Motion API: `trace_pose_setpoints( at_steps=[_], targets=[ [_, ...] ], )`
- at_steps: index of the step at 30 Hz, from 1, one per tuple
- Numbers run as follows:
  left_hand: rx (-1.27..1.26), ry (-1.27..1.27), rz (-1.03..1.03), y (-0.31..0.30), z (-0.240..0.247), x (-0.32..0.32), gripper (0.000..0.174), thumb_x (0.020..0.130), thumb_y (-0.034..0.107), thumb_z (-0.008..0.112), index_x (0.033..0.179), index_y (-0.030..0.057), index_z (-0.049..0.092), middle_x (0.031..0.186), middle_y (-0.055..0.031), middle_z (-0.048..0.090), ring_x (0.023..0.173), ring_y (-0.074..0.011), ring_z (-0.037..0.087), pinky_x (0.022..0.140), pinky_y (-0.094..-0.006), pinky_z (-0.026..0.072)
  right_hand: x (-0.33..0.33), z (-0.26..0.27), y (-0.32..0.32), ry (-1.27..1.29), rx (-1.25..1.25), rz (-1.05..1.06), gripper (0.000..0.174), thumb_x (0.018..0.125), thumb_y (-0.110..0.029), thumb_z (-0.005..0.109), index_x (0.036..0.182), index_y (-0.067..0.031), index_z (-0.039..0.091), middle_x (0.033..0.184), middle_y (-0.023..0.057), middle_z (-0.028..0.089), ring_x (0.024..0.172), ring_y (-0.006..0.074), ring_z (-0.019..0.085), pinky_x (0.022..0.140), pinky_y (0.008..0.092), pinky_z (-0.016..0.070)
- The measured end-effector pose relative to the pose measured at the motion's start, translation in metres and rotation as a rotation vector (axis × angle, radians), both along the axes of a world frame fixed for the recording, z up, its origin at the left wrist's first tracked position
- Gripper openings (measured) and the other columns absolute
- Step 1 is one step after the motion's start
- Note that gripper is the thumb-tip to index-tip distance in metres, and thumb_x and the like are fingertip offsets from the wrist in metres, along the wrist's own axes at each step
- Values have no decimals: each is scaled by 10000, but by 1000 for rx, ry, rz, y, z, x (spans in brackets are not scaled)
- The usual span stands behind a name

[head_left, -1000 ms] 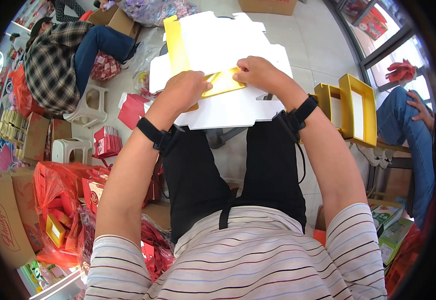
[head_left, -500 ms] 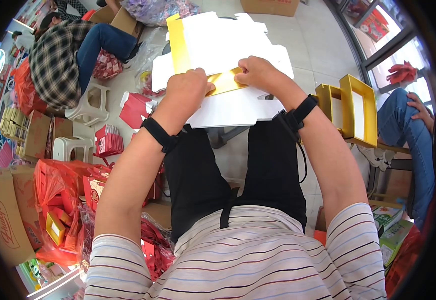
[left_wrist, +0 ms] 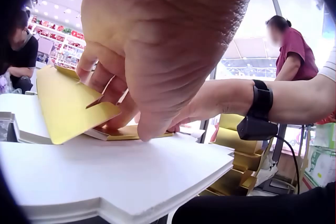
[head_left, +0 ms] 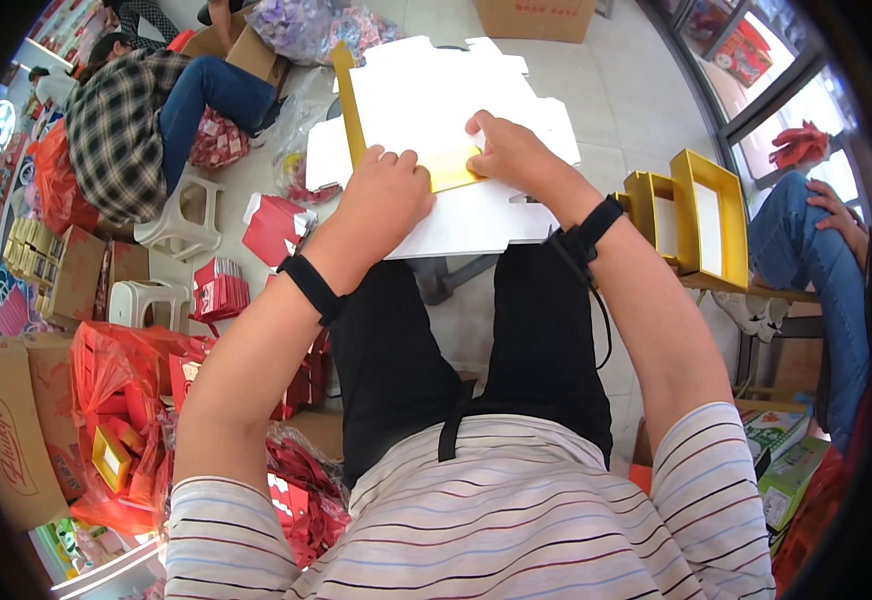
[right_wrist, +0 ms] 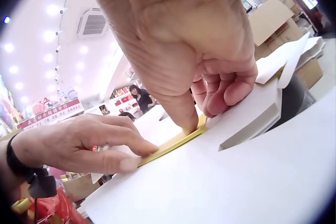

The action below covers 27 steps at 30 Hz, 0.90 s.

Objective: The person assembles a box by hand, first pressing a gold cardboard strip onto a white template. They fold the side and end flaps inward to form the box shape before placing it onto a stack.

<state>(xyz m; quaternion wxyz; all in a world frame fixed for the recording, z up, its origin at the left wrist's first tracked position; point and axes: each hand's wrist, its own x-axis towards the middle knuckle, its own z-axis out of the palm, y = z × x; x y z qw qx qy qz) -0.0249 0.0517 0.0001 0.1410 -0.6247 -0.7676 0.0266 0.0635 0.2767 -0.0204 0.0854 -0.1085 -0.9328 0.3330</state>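
Note:
White card sheets (head_left: 426, 100) with cut tabs lie stacked in front of the person; the top one has gold edge flaps. My left hand (head_left: 391, 190) is at the near left corner, thumb and fingers pinching the near gold flap (head_left: 453, 172). At that flap's right part, my right hand (head_left: 516, 155) pinches with the thumb low on the gold, the other fingers bent over the card. The left gold flap (head_left: 348, 110) stands raised, its broad face (left_wrist: 68, 103) beside the fingers in the left wrist view. Right-wrist view: both hands touch the folded gold strip (right_wrist: 176, 142).
Gold boxes (head_left: 713, 215) stand at the right, near a seated person's knee. To the left are white stools (head_left: 181, 215), red packets (head_left: 221, 290), red bags (head_left: 116, 365) and a brown carton (head_left: 1, 430). Another person in plaid sits at the upper left.
The left gold flap has tipped up and looks narrower. My left hand has shifted slightly right, its fingers more spread. My right index finger is raised a little.

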Motion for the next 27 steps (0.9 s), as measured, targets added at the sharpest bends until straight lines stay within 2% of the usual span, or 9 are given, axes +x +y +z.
trace_pose_setpoints(
  at_steps=[3, 9, 12, 15, 18, 21, 27],
  targets=[
    [-16, -33, 0, 1, 5, -2, 164, 911, 176, 678, 950, 19, 709, 930, -142, 653, 941, -315, 675, 951, -425, 518, 12, -1, -8, 156, 132, 26, 361, 878, -172, 773, 1193, -26, 676, 1005, 157, 652, 955, 335, 665, 846, 430, 546],
    [-84, -119, -35, 3, 16, -8, 169, 895, 156, 689, 975, 8, 692, 955, -142, 646, 962, -315, 665, 933, -424, 516, 32, 7, -14, 196, 417, 159, 238, 842, -210, 797, 1018, -52, 768, 1038, 118, 649, 1017, 304, 624, 901, 427, 526],
    [-68, -102, -55, 0, 17, -9, 168, 884, 144, 687, 980, 7, 689, 958, -142, 646, 966, -316, 660, 937, -427, 510, 31, 9, -12, 200, 462, 207, 250, 812, -214, 801, 987, -41, 757, 1021, 112, 643, 1007, 288, 612, 894, 418, 508],
    [3, -111, -72, -3, 10, -15, 173, 870, 131, 681, 992, 8, 688, 954, -143, 645, 964, -320, 655, 943, -432, 505, 28, 10, -10, 236, 523, 255, 183, 814, -152, 765, 949, -33, 734, 1006, 111, 638, 1001, 288, 612, 885, 413, 508],
    [28, -89, -38, 0, 3, -14, 182, 859, 122, 669, 1007, 17, 686, 950, -142, 643, 957, -318, 653, 945, -432, 500, 19, 0, -8, 328, 588, 234, 100, 825, -67, 713, 922, -41, 717, 993, 107, 633, 1000, 284, 611, 866, 399, 508],
    [41, -12, 10, 4, -2, -12, 170, 865, 105, 645, 1013, 31, 682, 944, -132, 642, 953, -308, 654, 946, -426, 492, 17, -6, -11, 336, 585, 186, 95, 833, -20, 675, 915, -55, 710, 987, 98, 635, 993, 281, 612, 851, 389, 508],
    [110, -5, -15, 3, -5, -14, 125, 892, 75, 614, 998, 50, 675, 928, -103, 638, 940, -286, 658, 935, -407, 478, 17, -3, -14, 369, 623, 180, 74, 834, -44, 674, 901, -60, 699, 968, 90, 635, 976, 281, 616, 842, 392, 508]
  ],
)
